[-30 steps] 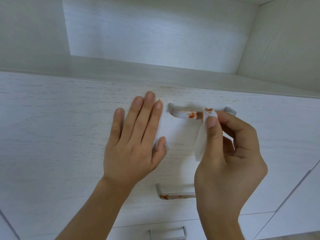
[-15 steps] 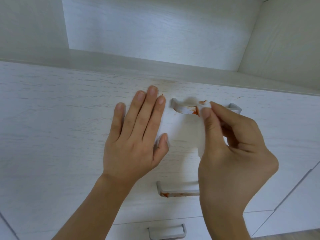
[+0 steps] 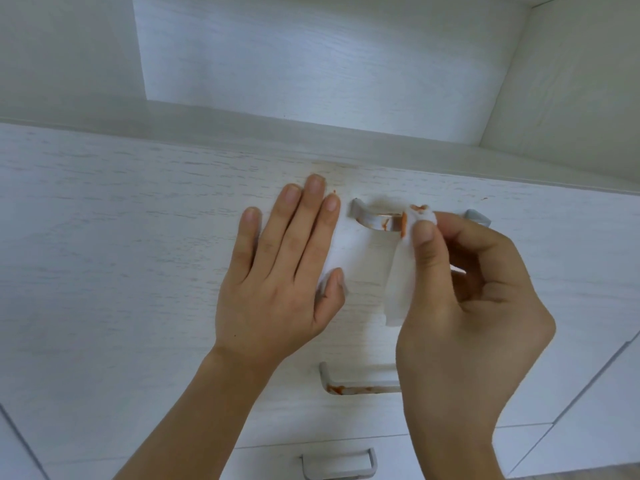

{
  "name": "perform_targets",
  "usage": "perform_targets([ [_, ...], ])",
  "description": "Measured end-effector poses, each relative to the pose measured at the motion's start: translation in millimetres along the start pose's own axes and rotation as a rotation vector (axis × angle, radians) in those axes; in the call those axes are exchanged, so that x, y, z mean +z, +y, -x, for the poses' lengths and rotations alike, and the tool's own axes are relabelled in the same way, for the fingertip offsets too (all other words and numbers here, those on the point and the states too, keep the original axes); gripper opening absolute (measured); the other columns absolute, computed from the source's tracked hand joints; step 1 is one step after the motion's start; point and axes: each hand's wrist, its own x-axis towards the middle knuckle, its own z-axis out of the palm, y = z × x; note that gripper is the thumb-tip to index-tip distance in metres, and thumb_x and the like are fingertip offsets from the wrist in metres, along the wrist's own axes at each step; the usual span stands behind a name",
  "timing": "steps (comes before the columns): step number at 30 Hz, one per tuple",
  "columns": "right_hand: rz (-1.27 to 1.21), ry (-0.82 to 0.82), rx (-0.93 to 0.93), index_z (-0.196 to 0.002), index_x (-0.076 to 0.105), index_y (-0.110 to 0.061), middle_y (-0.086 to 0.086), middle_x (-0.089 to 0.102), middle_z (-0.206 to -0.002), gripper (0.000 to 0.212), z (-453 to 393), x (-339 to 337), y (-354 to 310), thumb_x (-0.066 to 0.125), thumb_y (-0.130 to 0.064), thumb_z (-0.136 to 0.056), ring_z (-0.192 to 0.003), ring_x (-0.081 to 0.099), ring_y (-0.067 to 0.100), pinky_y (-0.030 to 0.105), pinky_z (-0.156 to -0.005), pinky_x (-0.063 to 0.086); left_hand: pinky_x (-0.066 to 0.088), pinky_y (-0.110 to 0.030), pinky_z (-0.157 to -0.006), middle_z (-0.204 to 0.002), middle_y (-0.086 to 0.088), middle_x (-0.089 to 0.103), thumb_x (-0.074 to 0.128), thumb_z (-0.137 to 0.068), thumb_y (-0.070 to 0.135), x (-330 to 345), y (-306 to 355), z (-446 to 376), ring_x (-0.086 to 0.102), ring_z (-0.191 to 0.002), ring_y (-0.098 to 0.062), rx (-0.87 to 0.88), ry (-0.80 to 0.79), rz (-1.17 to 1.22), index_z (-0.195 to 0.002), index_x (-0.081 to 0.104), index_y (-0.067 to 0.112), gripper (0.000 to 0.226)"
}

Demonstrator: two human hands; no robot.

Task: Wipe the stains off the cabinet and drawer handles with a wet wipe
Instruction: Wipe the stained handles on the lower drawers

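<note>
My right hand (image 3: 460, 306) pinches a white wet wipe (image 3: 398, 282) around the middle of the top drawer handle (image 3: 372, 220). The wipe's top fold carries orange-red smears and its loose end hangs down. A small red stain remains on the handle bar just left of the wipe. My left hand (image 3: 277, 271) lies flat against the drawer front (image 3: 121, 237), left of the handle; a bit of white sheet shows under its thumb. The second handle (image 3: 360, 389) below has red stains along its bar, and my right wrist hides its right end.
A third grey handle (image 3: 339, 465) sits on the drawer below, with no stain visible. Above the drawers is an open white shelf recess (image 3: 311, 64) with a side wall (image 3: 571, 81) on the right. A small red speck marks the drawer front near my left fingertips.
My right hand has rubbed the wipe a little left along the top handle and back. The red stain on the bar looks smaller. My left hand stays flat in place.
</note>
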Motion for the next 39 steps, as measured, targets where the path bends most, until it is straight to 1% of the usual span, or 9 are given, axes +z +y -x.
perform_targets([
  [4, 0.023, -0.058, -0.046, -0.084, 0.058, -0.038, -0.02, 0.064, -0.079, 0.015, -3.5, 1.5, -4.3, 0.062, -0.023, -0.087, -0.075, 0.063, -0.002, 0.006, -0.064, 0.044, 0.014, -0.044, -0.117, -0.153, -0.01, 0.021, 0.039, -0.094, 0.035, 0.1, -0.8, -0.4, 0.019, -0.144, -0.024, 0.002, 0.002, 0.004, -0.149, 0.024, 0.004, 0.065],
  [9, 0.054, -0.068, -0.081, -0.085, 0.061, -0.034, -0.013, 0.065, -0.085, 0.014, -8.2, -1.3, 1.0, 0.066, -0.02, -0.086, -0.078, 0.063, 0.005, 0.016, -0.067, 0.05, 0.013, -0.044, -0.118, -0.153, -0.009, 0.02, 0.038, -0.095, 0.034, -0.6, -0.3, -0.1, 0.016, -0.144, -0.023, -0.006, 0.004, 0.007, -0.149, 0.023, 0.004, 0.064],
  [15, 0.134, -0.055, -0.127, -0.086, 0.062, -0.028, -0.01, 0.064, -0.083, 0.012, -10.9, -3.8, 4.7, 0.066, -0.016, -0.086, -0.074, 0.061, 0.001, 0.012, -0.065, 0.047, 0.013, -0.044, -0.118, -0.153, -0.009, 0.02, 0.037, -0.095, 0.034, -0.8, -0.5, -0.3, 0.022, -0.142, -0.027, -0.003, -0.006, 0.005, -0.149, 0.025, 0.004, 0.063],
  [20, 0.245, -0.003, -0.261, -0.091, 0.071, -0.011, -0.002, 0.054, -0.087, 0.006, -7.6, -1.2, 9.4, 0.066, -0.01, -0.088, -0.077, 0.055, 0.006, 0.033, -0.075, 0.054, 0.014, -0.044, -0.117, -0.153, -0.008, 0.02, 0.038, -0.094, 0.034, -0.7, 0.1, -0.5, 0.022, -0.142, -0.026, -0.008, 0.001, 0.006, -0.149, 0.024, 0.004, 0.064],
  [21, 0.262, 0.009, -0.292, -0.093, 0.071, -0.009, 0.0, 0.052, -0.087, 0.008, -6.6, -0.3, 10.3, 0.066, -0.008, -0.088, -0.076, 0.052, 0.006, 0.032, -0.076, 0.053, 0.013, -0.043, -0.117, -0.153, -0.008, 0.02, 0.038, -0.094, 0.034, -0.6, 0.2, -0.4, 0.022, -0.142, -0.026, -0.01, 0.002, 0.005, -0.149, 0.024, 0.004, 0.064],
  [25, 0.349, -0.008, -0.38, -0.106, 0.069, -0.005, 0.001, 0.048, -0.09, 0.017, -2.0, 0.8, 11.4, 0.062, -0.008, -0.09, -0.079, 0.049, 0.01, 0.004, -0.073, 0.037, 0.013, -0.043, -0.118, -0.153, -0.008, 0.021, 0.039, -0.094, 0.034, -0.7, 0.2, -0.1, 0.023, -0.142, -0.026, -0.014, 0.001, 0.004, -0.149, 0.026, 0.005, 0.063],
  [29, 0.378, -0.035, -0.383, -0.113, 0.066, -0.006, -0.001, 0.047, -0.093, 0.025, 1.0, -0.9, 14.0, 0.06, -0.012, -0.09, -0.079, 0.048, 0.009, 0.002, -0.073, 0.034, 0.014, -0.043, -0.117, -0.153, -0.009, 0.021, 0.038, -0.094, 0.034, -0.7, 0.3, -0.2, 0.023, -0.142, -0.026, -0.011, -0.003, -0.001, -0.149, 0.025, 0.004, 0.063],
  [33, 0.345, -0.004, -0.41, -0.108, 0.068, -0.006, 0.004, 0.06, -0.086, 0.02, 1.5, 0.9, 13.8, 0.063, -0.01, -0.089, -0.074, 0.051, 0.009, 0.007, -0.065, 0.038, 0.015, -0.044, -0.117, -0.153, -0.01, 0.022, 0.038, -0.094, 0.034, -1.4, 0.3, -0.2, 0.024, -0.142, -0.027, -0.009, -0.003, -0.001, -0.148, 0.027, 0.004, 0.063],
  [39, 0.318, 0.005, -0.421, -0.102, 0.07, -0.001, 0.003, 0.059, -0.082, 0.017, 4.4, 3.2, 16.4, 0.065, -0.008, -0.087, -0.072, 0.047, 0.002, -0.002, -0.066, 0.037, 0.014, -0.043, -0.117, -0.153, -0.009, 0.022, 0.039, -0.094, 0.034, -1.7, -0.1, -1.1, 0.023, -0.142, -0.026, -0.012, 0.0, 0.005, -0.148, 0.027, 0.004, 0.063],
])
